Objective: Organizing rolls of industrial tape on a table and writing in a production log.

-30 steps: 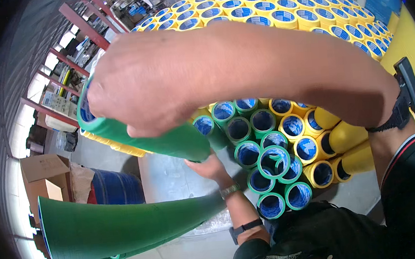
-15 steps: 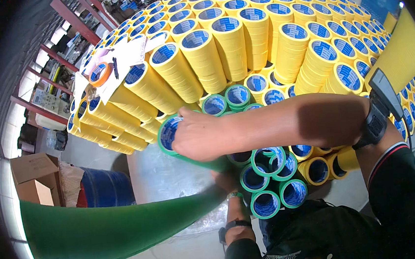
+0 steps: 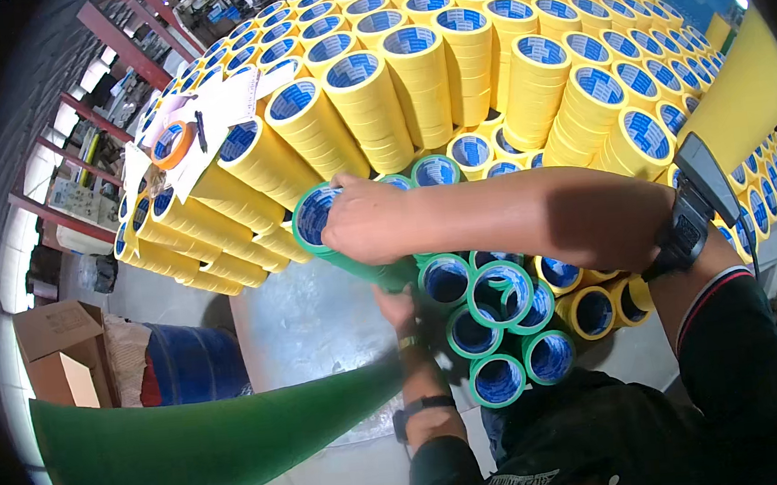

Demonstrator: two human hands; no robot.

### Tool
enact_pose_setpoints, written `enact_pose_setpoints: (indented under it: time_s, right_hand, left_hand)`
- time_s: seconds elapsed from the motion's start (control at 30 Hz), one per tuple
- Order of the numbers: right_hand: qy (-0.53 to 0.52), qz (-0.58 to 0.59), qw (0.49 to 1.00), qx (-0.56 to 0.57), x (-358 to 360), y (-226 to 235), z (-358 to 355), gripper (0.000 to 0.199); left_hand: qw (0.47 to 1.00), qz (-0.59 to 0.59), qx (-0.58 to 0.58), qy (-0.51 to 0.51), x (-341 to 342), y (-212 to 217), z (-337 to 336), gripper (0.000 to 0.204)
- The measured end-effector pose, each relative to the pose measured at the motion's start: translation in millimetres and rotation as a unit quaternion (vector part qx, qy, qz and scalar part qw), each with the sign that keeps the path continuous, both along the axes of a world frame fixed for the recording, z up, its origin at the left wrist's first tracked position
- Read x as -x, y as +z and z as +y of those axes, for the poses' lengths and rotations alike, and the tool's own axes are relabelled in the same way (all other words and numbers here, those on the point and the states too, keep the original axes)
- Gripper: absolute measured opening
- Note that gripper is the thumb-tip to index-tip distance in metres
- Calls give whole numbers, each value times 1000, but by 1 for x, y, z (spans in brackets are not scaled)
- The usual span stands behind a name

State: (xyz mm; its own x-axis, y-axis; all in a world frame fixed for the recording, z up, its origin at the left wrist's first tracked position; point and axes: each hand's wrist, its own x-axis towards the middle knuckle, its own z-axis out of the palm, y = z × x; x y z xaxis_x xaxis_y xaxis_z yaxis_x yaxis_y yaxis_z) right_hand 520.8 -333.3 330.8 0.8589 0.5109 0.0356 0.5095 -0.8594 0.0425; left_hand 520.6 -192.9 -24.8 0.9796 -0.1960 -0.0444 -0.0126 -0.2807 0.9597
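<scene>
You stand over a grey metal worktop (image 3: 307, 319) in a warehouse with red steel racking (image 3: 126, 44) off to your left. Beyond your hands, yellow tape stacks (image 3: 412, 83) crowd the whole surface, some sheets of paper (image 3: 201, 111) lying on top of them. Below your left side sits an open cardboard box (image 3: 56, 350), its contents not visible, next to a blue drum (image 3: 191, 361).

Your right hand (image 3: 373, 221) is curled around a green tape stack (image 3: 332, 233), fingers wrapped over its upper end. Your left hand (image 3: 402, 311) sits just beneath it, mostly hidden, so its grip cannot be told. More green-rimmed rolls (image 3: 497, 321) cluster right beside it.

Half a second ago the right hand was lower and flatter; now the stack has swung upward toward the yellow ones.
</scene>
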Motion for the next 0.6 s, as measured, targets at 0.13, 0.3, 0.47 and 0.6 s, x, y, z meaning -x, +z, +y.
enact_pose_setpoints:
  time_s: [0.13,0.3,0.47,0.6]
  right_hand:
    - [9,-4,1000,-9,-2,-1,4,11]
    - [3,-6,1000,-11,3,10,6,12]
    - [-10,14,1000,-4,2,12,7,13]
    - [-29,12,999,-25,-2,8,4,13]
  left_hand:
    - [988,-150,38,17,5,68,10,97]
    - [969,-233,15,76,7,161,-6,101]
    - [974,-216,-45,54,0,174,1,103]
    - [973,-207,-83,60,-2,181,0,102]
